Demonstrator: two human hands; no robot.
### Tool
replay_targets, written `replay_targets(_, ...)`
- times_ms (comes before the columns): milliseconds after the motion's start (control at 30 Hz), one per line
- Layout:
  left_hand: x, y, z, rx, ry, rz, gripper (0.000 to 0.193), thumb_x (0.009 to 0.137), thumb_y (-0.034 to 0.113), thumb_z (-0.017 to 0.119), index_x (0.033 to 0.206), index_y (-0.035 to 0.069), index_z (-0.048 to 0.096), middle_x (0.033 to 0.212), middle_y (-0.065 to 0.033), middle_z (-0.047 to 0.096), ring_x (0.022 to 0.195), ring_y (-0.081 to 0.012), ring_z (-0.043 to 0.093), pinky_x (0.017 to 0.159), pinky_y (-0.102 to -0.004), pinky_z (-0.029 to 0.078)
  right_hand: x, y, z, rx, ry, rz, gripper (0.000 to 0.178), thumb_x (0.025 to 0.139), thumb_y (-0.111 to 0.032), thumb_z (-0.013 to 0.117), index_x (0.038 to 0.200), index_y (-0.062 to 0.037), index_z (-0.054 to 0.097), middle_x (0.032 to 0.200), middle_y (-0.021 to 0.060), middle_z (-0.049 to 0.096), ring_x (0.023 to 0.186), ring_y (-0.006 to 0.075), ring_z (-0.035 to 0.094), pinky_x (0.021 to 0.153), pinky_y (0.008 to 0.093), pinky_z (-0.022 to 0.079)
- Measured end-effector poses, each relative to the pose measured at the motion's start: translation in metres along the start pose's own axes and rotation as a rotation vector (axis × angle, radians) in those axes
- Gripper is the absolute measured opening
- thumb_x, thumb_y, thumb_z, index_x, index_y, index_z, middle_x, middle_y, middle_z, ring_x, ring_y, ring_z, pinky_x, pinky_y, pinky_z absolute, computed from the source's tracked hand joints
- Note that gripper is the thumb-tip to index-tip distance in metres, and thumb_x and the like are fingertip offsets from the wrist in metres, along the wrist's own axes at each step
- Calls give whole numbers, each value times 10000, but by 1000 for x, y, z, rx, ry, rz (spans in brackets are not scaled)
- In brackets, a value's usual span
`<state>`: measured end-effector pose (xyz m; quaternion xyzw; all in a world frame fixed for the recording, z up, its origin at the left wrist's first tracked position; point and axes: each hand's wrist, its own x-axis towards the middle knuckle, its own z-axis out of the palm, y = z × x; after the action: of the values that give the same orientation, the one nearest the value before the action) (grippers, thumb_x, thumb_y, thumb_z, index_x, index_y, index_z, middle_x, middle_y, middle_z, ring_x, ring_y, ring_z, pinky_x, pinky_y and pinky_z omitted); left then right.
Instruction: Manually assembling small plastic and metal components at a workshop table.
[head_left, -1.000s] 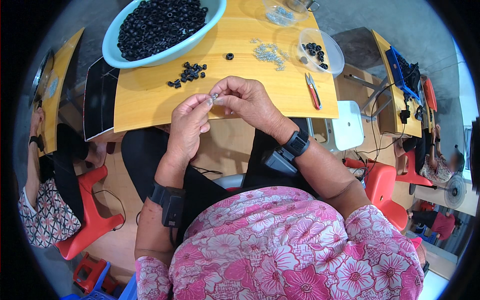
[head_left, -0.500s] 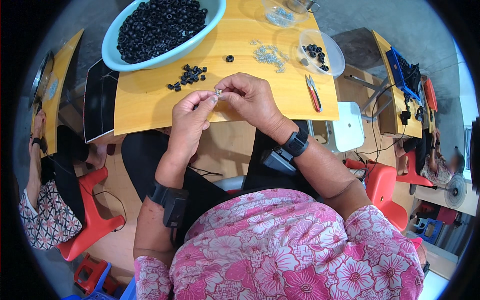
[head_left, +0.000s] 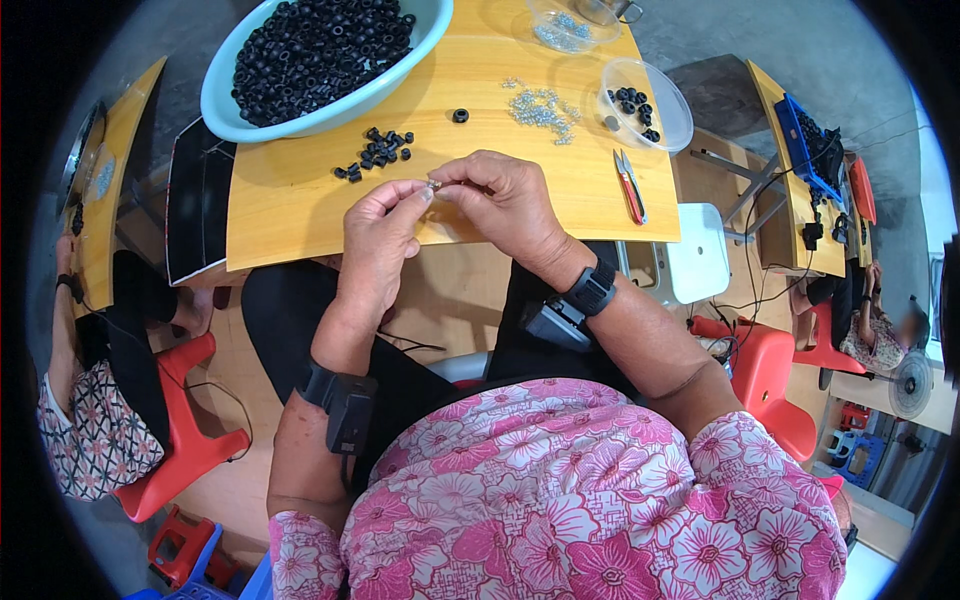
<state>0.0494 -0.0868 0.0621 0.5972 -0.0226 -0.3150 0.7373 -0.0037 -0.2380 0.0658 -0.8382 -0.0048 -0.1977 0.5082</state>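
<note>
Over the near edge of the wooden table, my left hand point(head_left: 382, 228) and my right hand point(head_left: 512, 205) meet fingertip to fingertip. Pinched between them is a small shiny metallic piece point(head_left: 434, 185), mostly covered by the fingers and too small to name exactly. Just beyond my left hand lies a loose group of short black cylindrical pieces point(head_left: 378, 152). A single black ring point(head_left: 460, 116) rests beyond my right hand. Farther right is a scatter of small clear or silvery parts point(head_left: 542, 110).
A light-blue basin point(head_left: 222, 108) heaped with black pieces stands far left. At the right are a clear round tub point(head_left: 677, 112) with black pieces, red-handled snips point(head_left: 630, 188) and another clear tub point(head_left: 590, 30). A white stool point(head_left: 698, 255) sits beside the table. Co-workers sit at both sides.
My hands stay pinched together around the small piece, with only a slight shift of the fingers. At the left, the co-worker's hand has moved a little.
</note>
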Motion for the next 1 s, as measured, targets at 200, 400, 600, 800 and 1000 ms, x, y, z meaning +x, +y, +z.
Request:
replay_targets(200,0,0,1,-8,6,4,134,890,120,594,993,35,598,651,93,436,477,13,295,429,-169,237,-3,0,3,202,-18,241,123,831,-59,631,920,15,674,790,89,668,638,111,629,566,240,507)
replay_targets(400,-1,-2,1,10,13,17,121,890,111,593,982,33,605,690,78,479,486,13,307,428,-167,242,-2,-4,1,207,-22,289,130,846,-72,618,911,27,670,720,86,665,551,90,608,523,231,494)
replay_targets(600,-1,-2,1,24,7,29,126,896,115,588,985,28,609,745,56,516,498,8,319,430,-166,248,-2,-4,2,206,-24,307,119,855,-73,608,883,27,667,698,77,662,551,86,608,515,228,492)
replay_targets(800,-1,-1,1,45,-14,22,129,913,133,567,986,31,598,728,62,497,495,7,307,430,-171,253,-4,0,5,196,-1,301,97,838,-69,624,859,16,665,689,82,654,573,101,617,542,237,499)
replay_targets(1000,1,-1,-3,15,-62,15,131,930,165,539,979,48,573,666,88,414,494,7,290,441,-168,255,-4,9,10,64,42,114,90,848,-62,628,898,3,664,744,32,653,589,54,586,540,198,484)
